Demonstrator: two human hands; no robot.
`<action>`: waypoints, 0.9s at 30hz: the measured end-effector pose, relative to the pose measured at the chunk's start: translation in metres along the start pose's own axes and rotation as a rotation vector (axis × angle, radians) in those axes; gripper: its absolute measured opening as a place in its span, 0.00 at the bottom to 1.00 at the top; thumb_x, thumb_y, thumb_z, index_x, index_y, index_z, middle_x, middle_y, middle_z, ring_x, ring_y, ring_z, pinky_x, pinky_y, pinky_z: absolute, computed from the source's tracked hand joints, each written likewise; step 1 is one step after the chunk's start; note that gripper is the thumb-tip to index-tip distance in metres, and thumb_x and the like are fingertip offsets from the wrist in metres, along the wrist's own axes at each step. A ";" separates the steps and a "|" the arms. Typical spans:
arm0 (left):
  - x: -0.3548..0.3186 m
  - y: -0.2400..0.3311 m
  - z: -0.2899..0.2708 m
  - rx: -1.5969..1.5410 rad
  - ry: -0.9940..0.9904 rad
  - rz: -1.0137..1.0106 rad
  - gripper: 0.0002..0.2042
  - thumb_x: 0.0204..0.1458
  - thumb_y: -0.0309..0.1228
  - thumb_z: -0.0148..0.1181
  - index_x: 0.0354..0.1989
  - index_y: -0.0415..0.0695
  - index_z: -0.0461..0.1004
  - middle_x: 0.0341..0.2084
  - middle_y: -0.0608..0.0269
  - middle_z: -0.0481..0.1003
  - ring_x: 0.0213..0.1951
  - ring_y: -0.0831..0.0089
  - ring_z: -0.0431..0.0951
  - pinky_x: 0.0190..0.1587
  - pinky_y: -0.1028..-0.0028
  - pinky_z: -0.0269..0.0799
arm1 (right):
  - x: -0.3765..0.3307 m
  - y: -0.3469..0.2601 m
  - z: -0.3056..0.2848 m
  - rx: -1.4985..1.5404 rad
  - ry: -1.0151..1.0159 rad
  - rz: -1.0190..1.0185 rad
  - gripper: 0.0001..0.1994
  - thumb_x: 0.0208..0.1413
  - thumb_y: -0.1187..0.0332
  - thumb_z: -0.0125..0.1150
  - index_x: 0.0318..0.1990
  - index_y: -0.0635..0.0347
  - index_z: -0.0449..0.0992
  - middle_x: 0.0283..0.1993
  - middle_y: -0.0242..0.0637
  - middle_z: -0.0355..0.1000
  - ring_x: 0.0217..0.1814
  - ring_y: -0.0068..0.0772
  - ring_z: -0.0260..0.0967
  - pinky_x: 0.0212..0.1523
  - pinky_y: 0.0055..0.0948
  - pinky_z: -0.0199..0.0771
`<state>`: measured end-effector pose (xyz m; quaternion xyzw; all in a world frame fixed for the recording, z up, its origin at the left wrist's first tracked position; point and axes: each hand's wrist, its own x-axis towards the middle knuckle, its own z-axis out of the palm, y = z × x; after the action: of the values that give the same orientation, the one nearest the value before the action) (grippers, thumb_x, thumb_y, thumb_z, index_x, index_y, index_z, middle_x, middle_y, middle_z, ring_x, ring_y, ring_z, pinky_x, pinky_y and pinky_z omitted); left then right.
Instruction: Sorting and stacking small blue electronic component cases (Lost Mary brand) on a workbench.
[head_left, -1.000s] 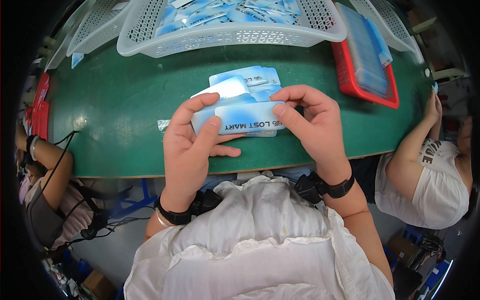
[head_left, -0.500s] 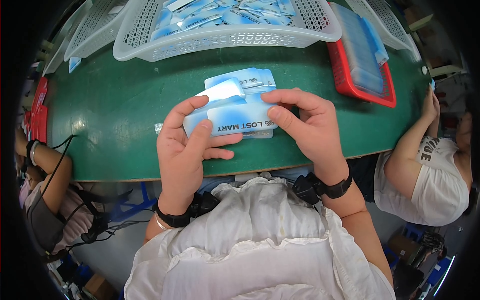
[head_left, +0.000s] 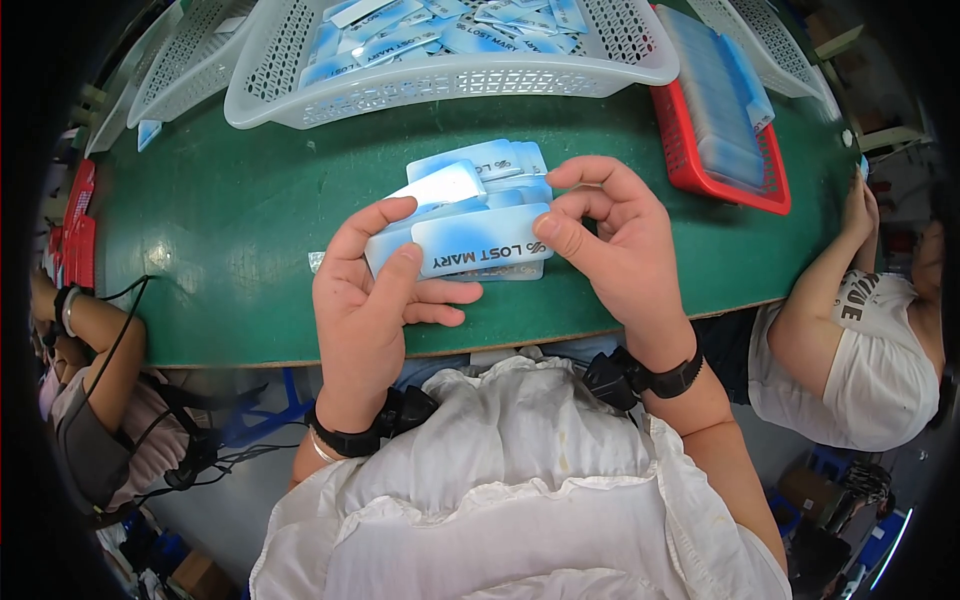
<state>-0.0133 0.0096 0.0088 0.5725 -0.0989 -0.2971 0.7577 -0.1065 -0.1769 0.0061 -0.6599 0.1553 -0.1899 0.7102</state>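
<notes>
My left hand [head_left: 360, 285] is closed on a few flat blue-and-white printed cards, its thumb pressing the front card [head_left: 475, 240] and its fingers behind. At that card's right end, my right hand [head_left: 625, 235] has its thumb and bent fingers around the edge; whether the fingers press on its back is hidden. More blue-and-white cards [head_left: 460, 160] lie just beyond on the green table, partly covered by the held ones. Another card's edge shows beneath them, toward me.
A white perforated basket [head_left: 470, 85] full of similar cards stands at the far side. To the right, a red basket [head_left: 690, 170] holds a row of upright translucent-looking pieces. The green table [head_left: 230, 250] has co-workers' arms at both sides.
My right index finger has lifted away from the cards' upper edge. The front card now stands slightly apart from those behind it. My left hand has barely moved.
</notes>
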 end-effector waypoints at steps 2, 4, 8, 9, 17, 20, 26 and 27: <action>0.000 0.000 0.001 -0.005 0.005 -0.002 0.17 0.61 0.23 0.46 0.58 0.32 0.60 0.38 0.41 0.76 0.30 0.60 0.84 0.26 0.75 0.83 | 0.001 -0.001 0.000 -0.071 -0.015 -0.024 0.14 0.51 0.74 0.69 0.44 0.65 0.75 0.32 0.31 0.75 0.33 0.16 0.67 0.36 0.18 0.69; 0.001 0.000 0.002 -0.023 0.007 -0.003 0.17 0.61 0.22 0.46 0.58 0.32 0.60 0.38 0.40 0.76 0.30 0.60 0.84 0.26 0.75 0.83 | 0.001 0.002 -0.001 -0.086 -0.023 -0.060 0.12 0.51 0.73 0.68 0.43 0.65 0.76 0.33 0.30 0.76 0.33 0.16 0.67 0.37 0.18 0.70; 0.001 -0.001 -0.001 -0.002 -0.011 -0.001 0.17 0.62 0.24 0.45 0.58 0.31 0.59 0.40 0.40 0.75 0.30 0.58 0.83 0.25 0.74 0.83 | 0.000 0.000 -0.003 -0.102 -0.025 -0.053 0.09 0.51 0.73 0.68 0.40 0.65 0.79 0.35 0.30 0.76 0.35 0.16 0.68 0.38 0.19 0.71; 0.002 -0.002 -0.004 -0.084 -0.004 0.024 0.17 0.62 0.25 0.45 0.58 0.32 0.60 0.41 0.39 0.75 0.32 0.57 0.83 0.27 0.72 0.83 | 0.001 0.000 -0.003 -0.101 -0.026 -0.052 0.09 0.51 0.73 0.68 0.40 0.65 0.79 0.35 0.30 0.76 0.35 0.16 0.68 0.38 0.19 0.71; 0.004 -0.011 -0.015 -0.275 0.053 0.178 0.17 0.63 0.25 0.43 0.59 0.33 0.58 0.45 0.39 0.73 0.38 0.53 0.82 0.30 0.67 0.84 | 0.002 -0.004 -0.004 0.075 -0.010 0.067 0.09 0.53 0.74 0.67 0.41 0.67 0.78 0.37 0.32 0.76 0.39 0.19 0.71 0.41 0.19 0.72; 0.003 -0.011 -0.013 -0.282 0.090 0.197 0.18 0.63 0.25 0.43 0.60 0.33 0.58 0.46 0.40 0.73 0.40 0.52 0.82 0.31 0.66 0.84 | 0.001 -0.004 -0.005 0.057 -0.020 0.057 0.09 0.55 0.75 0.64 0.43 0.67 0.76 0.37 0.33 0.77 0.39 0.17 0.72 0.42 0.17 0.71; 0.005 -0.011 -0.012 -0.288 0.115 0.202 0.18 0.63 0.26 0.43 0.60 0.34 0.58 0.47 0.39 0.72 0.42 0.50 0.81 0.33 0.65 0.85 | 0.002 -0.003 -0.006 0.107 -0.016 0.089 0.10 0.53 0.74 0.67 0.42 0.68 0.77 0.38 0.33 0.76 0.40 0.19 0.72 0.42 0.19 0.72; 0.004 -0.010 -0.011 -0.275 0.129 0.210 0.18 0.63 0.26 0.43 0.60 0.34 0.58 0.47 0.39 0.72 0.43 0.49 0.80 0.33 0.65 0.85 | 0.002 -0.003 -0.006 0.108 -0.018 0.090 0.10 0.53 0.74 0.67 0.42 0.68 0.77 0.38 0.33 0.76 0.40 0.19 0.72 0.42 0.19 0.72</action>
<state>-0.0079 0.0143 -0.0053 0.4678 -0.0680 -0.1898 0.8605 -0.1076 -0.1837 0.0088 -0.6147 0.1678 -0.1600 0.7539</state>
